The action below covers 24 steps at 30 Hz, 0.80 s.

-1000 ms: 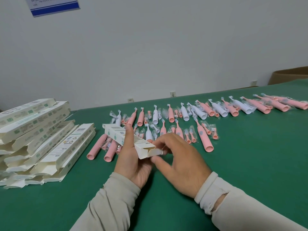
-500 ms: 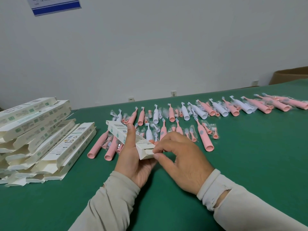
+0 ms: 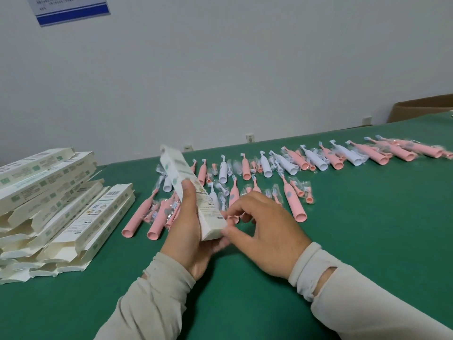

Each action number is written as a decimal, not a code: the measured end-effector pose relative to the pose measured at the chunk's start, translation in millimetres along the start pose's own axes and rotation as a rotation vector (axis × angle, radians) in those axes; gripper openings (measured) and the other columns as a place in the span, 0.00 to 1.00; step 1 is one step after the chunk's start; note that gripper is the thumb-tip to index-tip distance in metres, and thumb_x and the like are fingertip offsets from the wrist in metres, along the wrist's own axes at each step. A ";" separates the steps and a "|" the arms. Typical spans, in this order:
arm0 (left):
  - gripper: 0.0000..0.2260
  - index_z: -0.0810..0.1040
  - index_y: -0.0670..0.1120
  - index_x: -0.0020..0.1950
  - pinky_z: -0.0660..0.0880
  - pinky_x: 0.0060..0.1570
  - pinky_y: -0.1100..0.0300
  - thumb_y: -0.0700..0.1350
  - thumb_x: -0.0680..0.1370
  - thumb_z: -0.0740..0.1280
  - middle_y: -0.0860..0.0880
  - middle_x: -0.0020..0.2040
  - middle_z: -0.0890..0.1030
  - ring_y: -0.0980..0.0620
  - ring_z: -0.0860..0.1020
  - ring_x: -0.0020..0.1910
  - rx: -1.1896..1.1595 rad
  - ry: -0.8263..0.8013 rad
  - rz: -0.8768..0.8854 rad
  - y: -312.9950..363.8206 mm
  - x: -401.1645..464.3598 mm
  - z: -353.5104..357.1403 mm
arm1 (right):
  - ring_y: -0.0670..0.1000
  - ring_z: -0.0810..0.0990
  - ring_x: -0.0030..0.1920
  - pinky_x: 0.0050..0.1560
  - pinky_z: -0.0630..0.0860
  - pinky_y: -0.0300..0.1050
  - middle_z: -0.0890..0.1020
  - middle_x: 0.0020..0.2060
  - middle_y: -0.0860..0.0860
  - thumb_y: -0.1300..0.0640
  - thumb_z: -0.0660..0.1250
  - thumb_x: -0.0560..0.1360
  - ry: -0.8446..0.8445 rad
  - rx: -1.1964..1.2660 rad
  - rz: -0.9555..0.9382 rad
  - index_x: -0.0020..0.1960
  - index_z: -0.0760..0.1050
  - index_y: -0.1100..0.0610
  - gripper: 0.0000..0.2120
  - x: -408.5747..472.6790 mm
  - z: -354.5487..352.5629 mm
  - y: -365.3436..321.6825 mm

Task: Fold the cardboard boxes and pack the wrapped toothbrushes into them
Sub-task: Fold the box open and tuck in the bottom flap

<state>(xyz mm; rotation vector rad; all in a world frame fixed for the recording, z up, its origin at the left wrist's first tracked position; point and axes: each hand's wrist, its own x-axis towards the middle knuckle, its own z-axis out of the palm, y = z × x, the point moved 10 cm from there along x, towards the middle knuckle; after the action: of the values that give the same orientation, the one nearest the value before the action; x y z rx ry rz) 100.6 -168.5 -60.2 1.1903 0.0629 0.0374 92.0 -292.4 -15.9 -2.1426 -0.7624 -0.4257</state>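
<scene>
My left hand (image 3: 188, 231) grips a long white cardboard box (image 3: 188, 190), tilted with its far end raised and its near end closed. My right hand (image 3: 264, 229) is at that near end, thumb and fingertips touching the box's corner. Behind them several wrapped toothbrushes (image 3: 294, 165), pink and white, lie in rows across the green table (image 3: 367, 241). A pink toothbrush (image 3: 293, 202) lies just right of my right hand.
A stack of flat, unfolded white boxes (image 3: 56, 207) sits at the left of the table. A brown cardboard carton (image 3: 421, 106) stands at the far right behind the table. A white wall with a blue-edged notice (image 3: 71, 8) rises behind.
The box's far end has swung upward from lying low over the toothbrushes. Its near end flap, open before, is now closed. My right hand has shifted slightly right at that end.
</scene>
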 end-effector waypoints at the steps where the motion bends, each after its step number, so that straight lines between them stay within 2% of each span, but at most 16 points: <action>1: 0.32 0.84 0.54 0.53 0.78 0.37 0.58 0.78 0.66 0.60 0.51 0.43 0.85 0.54 0.83 0.38 0.164 0.089 0.068 9.2 -1.1 -8.9 | 0.40 0.76 0.44 0.47 0.72 0.37 0.76 0.45 0.38 0.48 0.70 0.74 0.016 0.095 0.050 0.48 0.76 0.44 0.05 1.3 -0.4 7.1; 3: 0.27 0.77 0.55 0.53 0.75 0.35 0.67 0.75 0.68 0.62 0.59 0.39 0.83 0.62 0.81 0.36 0.585 0.254 0.318 39.9 -8.2 -22.7 | 0.39 0.77 0.38 0.42 0.72 0.32 0.80 0.41 0.37 0.51 0.68 0.74 0.107 0.378 0.180 0.47 0.77 0.44 0.02 4.0 -7.7 24.1; 4: 0.22 0.74 0.57 0.53 0.74 0.36 0.68 0.71 0.70 0.65 0.62 0.41 0.82 0.64 0.80 0.40 0.828 0.284 0.435 51.9 -12.5 -21.6 | 0.39 0.78 0.35 0.40 0.73 0.33 0.81 0.38 0.38 0.49 0.67 0.75 0.173 0.512 0.236 0.45 0.78 0.46 0.02 4.9 -13.8 31.5; 5: 0.18 0.72 0.60 0.54 0.73 0.40 0.65 0.68 0.72 0.68 0.63 0.45 0.80 0.63 0.78 0.44 1.045 0.282 0.500 55.9 -13.4 -18.7 | 0.40 0.79 0.35 0.40 0.76 0.37 0.82 0.36 0.40 0.46 0.65 0.76 0.249 0.594 0.281 0.44 0.78 0.46 0.06 5.0 -21.9 39.0; 7: 0.20 0.72 0.61 0.59 0.69 0.46 0.57 0.63 0.71 0.72 0.61 0.51 0.76 0.57 0.73 0.50 1.291 0.272 0.567 55.9 -12.0 -17.4 | 0.44 0.81 0.36 0.40 0.79 0.45 0.82 0.37 0.41 0.37 0.61 0.75 0.384 0.664 0.363 0.43 0.77 0.43 0.12 3.1 -39.9 55.1; 10: 0.26 0.73 0.57 0.65 0.69 0.54 0.53 0.58 0.69 0.76 0.57 0.56 0.73 0.52 0.70 0.56 1.365 0.310 0.571 55.1 -8.9 -21.3 | 0.47 0.82 0.43 0.45 0.80 0.49 0.81 0.43 0.41 0.34 0.63 0.72 0.531 0.603 0.381 0.47 0.75 0.40 0.12 -0.2 -69.1 68.0; 12: 0.27 0.74 0.55 0.66 0.69 0.56 0.52 0.56 0.69 0.77 0.54 0.58 0.74 0.52 0.70 0.56 1.379 0.320 0.589 54.9 -9.2 -20.0 | 0.47 0.82 0.43 0.42 0.80 0.43 0.80 0.47 0.42 0.44 0.69 0.74 0.591 0.526 0.386 0.50 0.74 0.41 0.06 -2.0 -84.1 74.8; 14: 0.27 0.74 0.55 0.65 0.68 0.56 0.52 0.54 0.69 0.78 0.53 0.59 0.75 0.52 0.70 0.56 1.380 0.317 0.600 54.1 -9.1 -18.7 | 0.47 0.83 0.41 0.36 0.77 0.35 0.80 0.47 0.42 0.55 0.69 0.77 0.581 0.467 0.364 0.48 0.74 0.41 0.09 -1.1 -89.4 78.6; 17: 0.26 0.75 0.54 0.65 0.69 0.57 0.52 0.53 0.69 0.78 0.53 0.59 0.75 0.51 0.70 0.56 1.393 0.307 0.591 52.7 -8.7 -17.6 | 0.43 0.81 0.43 0.42 0.75 0.33 0.80 0.46 0.40 0.59 0.69 0.77 0.537 0.327 0.318 0.46 0.76 0.43 0.10 -0.1 -93.1 76.6; 19: 0.26 0.75 0.53 0.65 0.69 0.58 0.52 0.54 0.69 0.78 0.52 0.60 0.75 0.51 0.70 0.57 1.397 0.311 0.579 52.3 -8.5 -18.1 | 0.41 0.77 0.47 0.50 0.71 0.33 0.79 0.48 0.40 0.60 0.69 0.77 0.536 0.040 0.166 0.48 0.77 0.46 0.08 1.2 -104.6 55.2; 21: 0.26 0.75 0.54 0.65 0.69 0.59 0.52 0.54 0.69 0.78 0.52 0.61 0.75 0.51 0.70 0.58 1.391 0.314 0.570 52.1 -8.8 -18.2 | 0.48 0.74 0.51 0.55 0.67 0.38 0.80 0.48 0.45 0.62 0.68 0.75 0.516 -0.208 -0.061 0.50 0.79 0.53 0.06 3.6 -107.9 26.4; 24: 0.26 0.75 0.53 0.66 0.68 0.59 0.52 0.54 0.70 0.78 0.52 0.61 0.75 0.52 0.69 0.58 1.385 0.313 0.574 51.9 -9.4 -17.1 | 0.52 0.76 0.50 0.54 0.72 0.44 0.83 0.45 0.49 0.63 0.67 0.74 0.425 -0.246 -0.179 0.49 0.81 0.57 0.07 6.7 -101.0 10.6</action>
<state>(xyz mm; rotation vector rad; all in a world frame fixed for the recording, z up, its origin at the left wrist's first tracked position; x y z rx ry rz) 90.2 -133.9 -18.1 2.5445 0.0113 0.7906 99.6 -374.3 44.1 -2.1040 -0.6830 -1.0787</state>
